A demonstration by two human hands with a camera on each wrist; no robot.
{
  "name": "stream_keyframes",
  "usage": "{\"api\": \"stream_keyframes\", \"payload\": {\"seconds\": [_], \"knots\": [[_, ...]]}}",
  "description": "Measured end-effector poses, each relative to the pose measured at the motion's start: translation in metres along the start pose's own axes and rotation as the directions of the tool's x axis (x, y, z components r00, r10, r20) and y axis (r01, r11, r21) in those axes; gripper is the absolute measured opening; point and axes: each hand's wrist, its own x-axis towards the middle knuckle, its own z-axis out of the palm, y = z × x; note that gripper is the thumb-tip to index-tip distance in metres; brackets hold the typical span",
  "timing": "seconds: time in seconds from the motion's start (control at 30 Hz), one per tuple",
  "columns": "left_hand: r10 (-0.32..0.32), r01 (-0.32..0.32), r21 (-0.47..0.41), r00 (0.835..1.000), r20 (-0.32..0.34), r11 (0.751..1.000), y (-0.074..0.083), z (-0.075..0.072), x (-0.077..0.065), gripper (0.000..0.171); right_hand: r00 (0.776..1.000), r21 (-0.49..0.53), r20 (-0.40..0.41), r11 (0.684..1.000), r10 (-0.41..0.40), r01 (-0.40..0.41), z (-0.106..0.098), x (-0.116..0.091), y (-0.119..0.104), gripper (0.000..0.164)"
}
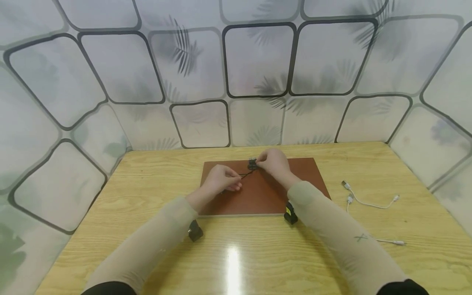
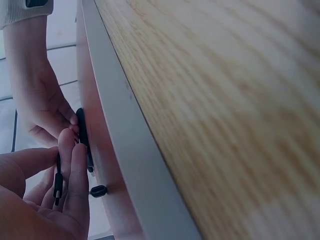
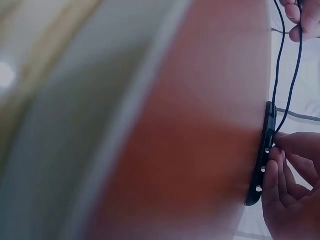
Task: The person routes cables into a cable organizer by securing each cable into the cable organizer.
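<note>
A brown board (image 1: 254, 198) with a pale edge lies on the wooden table. Near its far edge sits a flat black piece (image 1: 252, 165) with several holes along its side, plain in the right wrist view. My left hand (image 1: 223, 178) pinches a thin black cable (image 2: 58, 165) between thumb and fingers; its small plug (image 2: 58, 192) sticks out past them. My right hand (image 1: 274, 162) is at the flat black piece, thumb and index finger pinching the cable there. Two strands of cable (image 3: 298, 55) run between the hands. A black connector (image 2: 98, 191) shows beside the left fingers.
White cables (image 1: 368, 204) with plugs lie on the table to the right of the board. Another white plug (image 1: 399, 242) lies nearer, by the right sleeve. Patterned wall covering (image 1: 258, 61) stands behind the table (image 1: 155, 176).
</note>
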Motion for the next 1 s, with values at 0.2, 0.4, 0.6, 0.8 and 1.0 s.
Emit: {"api": "stream_keyframes", "payload": {"seconds": [0.2, 0.4, 0.6, 0.8, 1.0], "knots": [[-0.002, 0.002, -0.001, 1.000, -0.002, 1.000, 0.002, 0.002, 0.000, 0.017, 1.000, -0.072, 0.025, 0.997, -0.008, 0.010, -0.002, 0.003, -0.002, 0.016], [-0.011, 0.011, 0.013, 1.000, -0.003, 1.000, 0.004, 0.002, -0.001, 0.017, 0.998, -0.164, 0.045, 0.985, -0.041, 0.047, -0.003, 0.006, -0.006, 0.014], [0.006, -0.006, 0.019, 1.000, 0.016, 1.000, 0.002, 0.004, 0.000, 0.017, 0.996, -0.250, 0.066, 0.966, -0.059, 0.074, -0.003, 0.009, -0.010, 0.012], [0.009, -0.009, 0.021, 1.000, 0.025, 1.000, 0.003, 0.005, 0.001, 0.016, 0.994, -0.259, 0.086, 0.963, -0.062, 0.082, -0.005, 0.010, -0.011, 0.011], [0.008, -0.009, 0.019, 0.999, 0.035, 1.000, 0.005, 0.006, 0.001, 0.016, 0.993, -0.272, 0.098, 0.958, -0.071, 0.096, -0.006, 0.012, -0.011, 0.013]]}}
